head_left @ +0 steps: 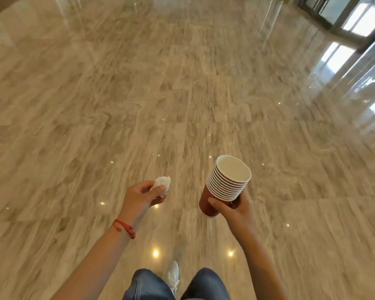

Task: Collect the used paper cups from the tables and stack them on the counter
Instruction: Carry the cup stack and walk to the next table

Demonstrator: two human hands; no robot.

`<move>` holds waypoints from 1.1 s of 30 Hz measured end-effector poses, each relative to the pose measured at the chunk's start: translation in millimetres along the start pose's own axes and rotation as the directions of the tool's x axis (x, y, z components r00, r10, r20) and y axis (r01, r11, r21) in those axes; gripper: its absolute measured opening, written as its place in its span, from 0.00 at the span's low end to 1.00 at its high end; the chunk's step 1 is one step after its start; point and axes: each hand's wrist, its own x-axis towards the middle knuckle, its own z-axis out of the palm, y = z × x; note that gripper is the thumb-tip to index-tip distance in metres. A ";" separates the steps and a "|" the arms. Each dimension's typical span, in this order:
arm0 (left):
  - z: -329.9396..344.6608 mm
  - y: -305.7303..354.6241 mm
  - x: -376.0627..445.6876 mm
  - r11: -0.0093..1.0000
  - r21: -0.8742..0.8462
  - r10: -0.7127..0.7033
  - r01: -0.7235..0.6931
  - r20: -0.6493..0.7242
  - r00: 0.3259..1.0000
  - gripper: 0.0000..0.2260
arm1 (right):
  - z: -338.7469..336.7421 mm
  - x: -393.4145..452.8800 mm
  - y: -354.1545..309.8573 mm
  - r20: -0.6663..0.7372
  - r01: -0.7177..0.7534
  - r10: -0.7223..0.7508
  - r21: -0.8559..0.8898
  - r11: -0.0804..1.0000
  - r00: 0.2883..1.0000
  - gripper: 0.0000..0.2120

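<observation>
Head view, only one camera. The nested stack of red paper cups with white rims and white insides [226,182] sits in the right hand [232,210], which is closed round the lowest cup's red wall, thumb on the near-left side, fingers wrapped behind. Roughly a dozen rims show, packed tight. Long axis of the stack tilts up and away from the person, mouth leaning forward; the top cup looks empty, can't see into the others.

The left hand [142,197] is closed on a crumpled white paper napkin [161,184], pinched between thumb and fingers. A red cord bracelet [124,228] sits on that wrist. The two hands are level with each other and well apart, nothing between them.

Key relation: no worktop or table in frame. The stack is held over the polished beige marble floor [182,94], so the drop-off point lies somewhere beyond the view; direction unknown. My read: transit leg, cups collected, stacking on the worktop not yet done.

Surroundings: floor is motion-blurred, with ceiling lights reflected in it. Glass doors with dark frames [355,20] stand top right, far off. Blue jeans and one white sneaker [174,276] show at the bottom edge. Nothing blocks the path ahead.

Risk, as a judgement: only the bottom cup is gripped, so a forward tilt could let the upper cups slide off.
</observation>
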 end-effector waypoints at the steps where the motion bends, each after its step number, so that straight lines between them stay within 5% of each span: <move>1: 6.9 10.2 22.9 1.000 0.009 0.002 -0.002 0.007 1.000 0.02 | 1.2 22.1 -3.3 -0.009 -0.002 0.002 -0.001 1.000 1.000 0.27; 33: 289.3 264.1 760.2 0.995 -0.085 -0.058 0.057 -0.004 0.998 0.05 | 6.4 853.2 -95.5 -0.036 -0.055 0.056 0.011 0.998 0.998 0.26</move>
